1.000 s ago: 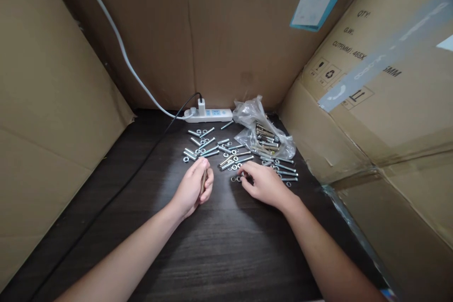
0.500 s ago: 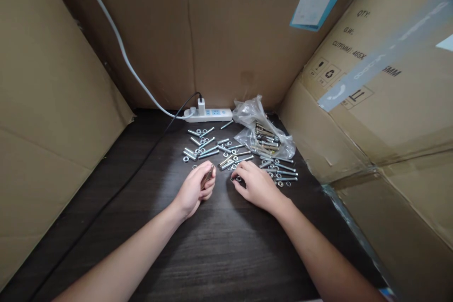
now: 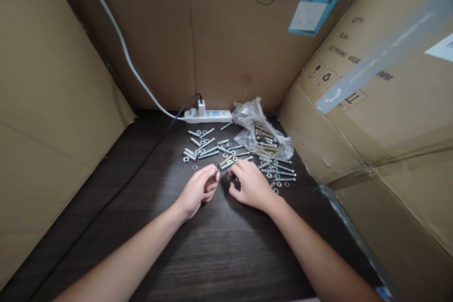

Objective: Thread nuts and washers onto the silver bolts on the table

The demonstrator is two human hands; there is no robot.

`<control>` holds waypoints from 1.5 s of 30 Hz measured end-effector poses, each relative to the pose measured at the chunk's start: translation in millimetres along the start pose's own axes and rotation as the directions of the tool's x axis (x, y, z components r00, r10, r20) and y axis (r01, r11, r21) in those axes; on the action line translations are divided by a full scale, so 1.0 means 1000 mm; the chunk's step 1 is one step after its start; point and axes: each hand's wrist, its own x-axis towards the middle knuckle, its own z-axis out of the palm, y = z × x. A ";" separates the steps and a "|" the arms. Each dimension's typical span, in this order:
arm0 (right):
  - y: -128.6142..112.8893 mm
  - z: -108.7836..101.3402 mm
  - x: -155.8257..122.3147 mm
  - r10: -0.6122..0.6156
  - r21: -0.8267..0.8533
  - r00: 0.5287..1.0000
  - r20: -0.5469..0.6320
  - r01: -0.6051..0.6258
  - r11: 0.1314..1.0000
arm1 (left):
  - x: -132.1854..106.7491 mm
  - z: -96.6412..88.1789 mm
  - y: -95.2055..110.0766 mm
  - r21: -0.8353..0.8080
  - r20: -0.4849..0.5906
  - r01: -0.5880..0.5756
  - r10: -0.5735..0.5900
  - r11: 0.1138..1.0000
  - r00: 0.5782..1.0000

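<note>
My left hand (image 3: 200, 188) is closed around a metal bolt (image 3: 211, 180), its end poking out by the thumb; the fingers cover most of it. To its right, my right hand (image 3: 249, 183) hovers low over the dark table, fingers bent and thumb apart. Small rings or nuts lie beneath its fingertips, partly hidden, and I see nothing held there. Just beyond both hands lie loose silver bolts (image 3: 208, 153) and metal sleeves (image 3: 190, 154). Among them are nuts (image 3: 186, 159) and washers (image 3: 195, 167). More bolts and nuts spread right of my right hand.
A clear plastic bag (image 3: 249, 118) with bolts inside lies at the back right. Behind the loose parts stands a white power strip (image 3: 226, 115) with a charger plugged in. A black cable (image 3: 136, 170) crosses the table's left side. Cardboard walls (image 3: 152, 47) enclose the table.
My left hand has shifted slightly right with the bolt. My right hand has moved slightly left, its fingers more curled. A few small parts near its wrist side show differently; the view tilted slightly.
</note>
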 end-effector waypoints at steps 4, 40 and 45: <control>0.001 0.002 0.000 -0.014 0.009 1.000 0.003 0.014 1.000 | 0.001 -0.001 -0.001 -0.003 0.006 0.003 -0.003 1.000 1.000; -0.011 -0.002 -0.009 -0.058 0.377 0.954 -0.294 0.172 0.910 | -0.001 0.003 -0.011 0.306 0.047 -0.107 0.097 0.946 0.994; -0.013 -0.005 -0.008 -0.072 0.400 0.959 -0.274 0.181 0.899 | -0.002 0.003 -0.013 0.325 0.036 -0.098 0.092 0.940 0.995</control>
